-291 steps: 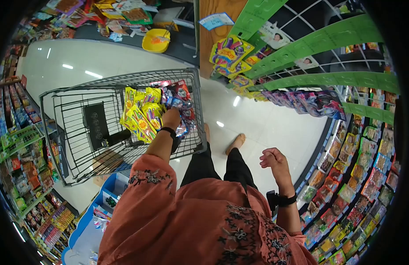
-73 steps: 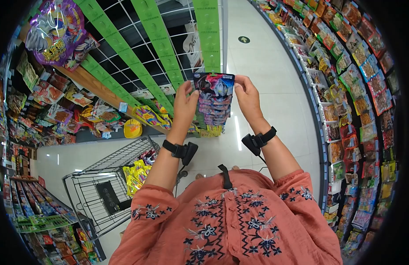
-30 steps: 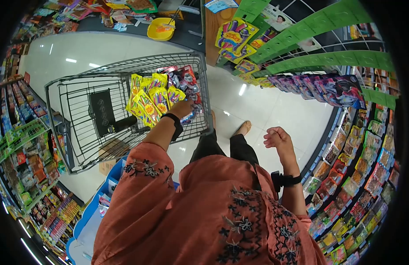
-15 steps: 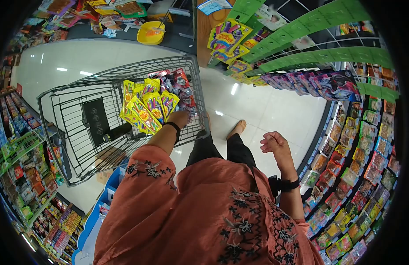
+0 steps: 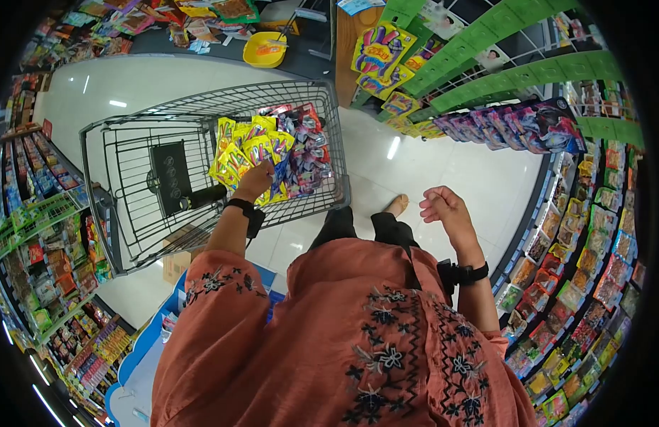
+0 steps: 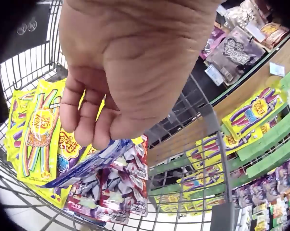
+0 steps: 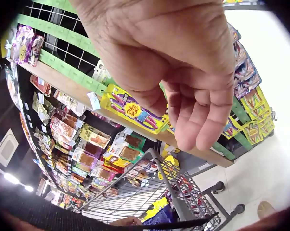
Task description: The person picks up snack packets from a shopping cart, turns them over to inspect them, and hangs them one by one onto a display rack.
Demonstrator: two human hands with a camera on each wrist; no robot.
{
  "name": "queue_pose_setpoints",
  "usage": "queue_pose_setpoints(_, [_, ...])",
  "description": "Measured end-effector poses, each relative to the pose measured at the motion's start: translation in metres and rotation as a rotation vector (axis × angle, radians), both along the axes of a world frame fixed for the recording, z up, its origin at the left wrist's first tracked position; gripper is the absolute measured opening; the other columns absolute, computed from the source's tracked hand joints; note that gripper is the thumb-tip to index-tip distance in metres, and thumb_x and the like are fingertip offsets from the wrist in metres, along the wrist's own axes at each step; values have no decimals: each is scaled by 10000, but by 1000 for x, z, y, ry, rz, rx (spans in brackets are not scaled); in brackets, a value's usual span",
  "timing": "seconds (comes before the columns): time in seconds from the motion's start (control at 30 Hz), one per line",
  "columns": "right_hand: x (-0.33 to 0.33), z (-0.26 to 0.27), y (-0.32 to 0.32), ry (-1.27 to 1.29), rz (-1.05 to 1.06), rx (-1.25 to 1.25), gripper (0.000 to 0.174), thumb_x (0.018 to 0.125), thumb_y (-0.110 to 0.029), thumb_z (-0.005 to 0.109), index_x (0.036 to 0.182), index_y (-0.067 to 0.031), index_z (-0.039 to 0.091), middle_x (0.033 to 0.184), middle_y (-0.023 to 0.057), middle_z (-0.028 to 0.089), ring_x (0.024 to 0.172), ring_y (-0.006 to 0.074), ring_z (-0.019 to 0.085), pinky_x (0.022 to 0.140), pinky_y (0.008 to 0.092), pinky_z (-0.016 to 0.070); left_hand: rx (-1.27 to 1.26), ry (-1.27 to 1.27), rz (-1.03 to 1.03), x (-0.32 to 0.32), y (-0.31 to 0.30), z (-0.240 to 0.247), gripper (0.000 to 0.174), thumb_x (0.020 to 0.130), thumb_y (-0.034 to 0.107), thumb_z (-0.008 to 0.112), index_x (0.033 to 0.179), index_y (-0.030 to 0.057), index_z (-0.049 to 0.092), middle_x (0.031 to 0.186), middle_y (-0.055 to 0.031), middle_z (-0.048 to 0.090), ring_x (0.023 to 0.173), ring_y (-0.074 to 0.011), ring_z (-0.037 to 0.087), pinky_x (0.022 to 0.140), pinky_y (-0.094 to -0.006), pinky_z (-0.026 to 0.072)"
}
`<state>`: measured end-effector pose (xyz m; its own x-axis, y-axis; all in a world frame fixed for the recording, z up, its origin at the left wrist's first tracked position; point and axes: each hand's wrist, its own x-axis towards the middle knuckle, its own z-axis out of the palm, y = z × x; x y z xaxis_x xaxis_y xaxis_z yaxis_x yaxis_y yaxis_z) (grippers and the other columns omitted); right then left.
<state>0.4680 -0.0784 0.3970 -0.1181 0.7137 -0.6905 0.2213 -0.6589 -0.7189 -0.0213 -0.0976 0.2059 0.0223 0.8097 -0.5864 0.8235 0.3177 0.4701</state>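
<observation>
In the head view, my left hand (image 5: 255, 182) is over the yellow candy packets (image 5: 233, 162) in the cart. Its curled fingers pinch a yellow packet in the left wrist view, beside a striped one (image 6: 39, 137); a blue-edged packet lies just below the fingertips, and the grip is partly hidden. Red and purple packets (image 5: 312, 153) fill the cart's right end. My right hand (image 5: 450, 213) hangs in the air right of the cart, its fingers loosely curled and holding nothing, as the right wrist view (image 7: 183, 91) also shows.
The wire cart (image 5: 141, 245) stands at the left. A green-strip rack (image 5: 500, 35) with hanging purple packets (image 5: 514, 128) is at the upper right. Snack shelves (image 5: 575, 285) curve along the right. A yellow bin (image 5: 265, 50) sits on the far shelf; a blue-edged display (image 5: 141, 356) is lower left.
My left hand has shifted from the packets' near right side onto the yellow ones. Those lie farther left, with more red and purple packets showing. My right hand remains raised and empty.
</observation>
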Motion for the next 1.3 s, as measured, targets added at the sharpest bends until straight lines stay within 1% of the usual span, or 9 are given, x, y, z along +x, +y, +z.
queue_pose_setpoints(0.2, [1, -3, 4, 26, 29, 16, 215, 1020, -194, 511, 1087, -16, 612, 925, 87, 689, 772, 139, 657, 726, 274, 550, 250, -160, 71, 3, -12, 35, 186, 858, 108, 597, 1043, 130, 595, 887, -139, 700, 864, -336, 693, 750, -421, 534])
queue_pose_setpoints(0.43, [-21, -2, 13, 183, 127, -57, 296, 1017, -257, 552, 1180, -14, 597, 1032, 100, 678, 902, 181, 676, 785, 301, 558, 258, -251, 252, 52, -3, 154, 181, 863, 53, 606, 1044, 54, 619, 821, -121, 636, 730, -268, 618, 705, -369, 505])
queue_pose_setpoints(0.53, [-45, 2, 22, 280, 213, -54, 440, 1020, -363, 561, 1287, -13, 561, 1165, 116, 648, 1030, 210, 662, 856, 333, 557, 459, -263, 110, 87, 2, 207, 189, 883, 25, 571, 1070, 15, 601, 971, -94, 666, 856, -184, 611, 810, -299, 489])
queue_pose_setpoints(0.63, [-79, 26, 30, 392, 186, -104, 580, 1014, -450, 545, 1384, -9, 466, 1290, 178, 580, 1121, 273, 636, 913, 386, 550, 505, -300, -14, 127, 9, 244, 205, 871, 13, 577, 1073, 24, 610, 999, -119, 665, 877, -262, 629, 819, -336, 498])
queue_pose_setpoints(0.73, [-94, 45, 36, 614, 34, -214, 579, 1010, -474, 540, 1377, -29, 486, 1265, 150, 601, 1111, 257, 636, 910, 382, 549, 737, -381, -311, 173, 12, 261, 255, 826, 12, 626, 1077, 51, 625, 951, -118, 644, 868, -308, 616, 799, -391, 501])
queue_pose_setpoints(0.83, [-86, 34, 34, 750, -30, -196, 534, 972, -421, 634, 1326, -42, 507, 1234, 114, 583, 1022, 219, 639, 851, 367, 567, 807, -412, -472, 212, 10, 263, 291, 795, 25, 658, 1080, 79, 639, 905, -113, 618, 872, -335, 596, 798, -436, 486])
queue_pose_setpoints(0.97, [-75, 25, 20, 698, -100, -30, 297, 993, -217, 610, 1240, -53, 598, 1103, 44, 647, 940, 133, 637, 761, 314, 563, 752, -466, -599, 237, 4, 268, 274, 820, 62, 665, 1092, 89, 642, 937, -110, 628, 931, -329, 596, 846, -433, 474])
queue_pose_setpoints(1.1, [-61, 40, 16, 682, -173, -53, 309, 998, -155, 578, 1284, -40, 582, 1101, 54, 671, 923, 148, 670, 789, 313, 583, 715, -510, -505, 229, 6, 275, 239, 874, 91, 667, 1108, 54, 636, 1048, -117, 657, 960, -319, 620, 868, -398, 490])
queue_pose_setpoints(1.3, [-25, 37, 15, 866, -213, 5, 312, 984, -132, 568, 1262, 11, 571, 1140, 117, 677, 989, 197, 690, 871, 360, 574, 552, -626, 235, 190, 19, 241, 250, 995, 197, 594, 1167, 16, 597, 1053, -82, 662, 953, -172, 640, 770, -310, 522])
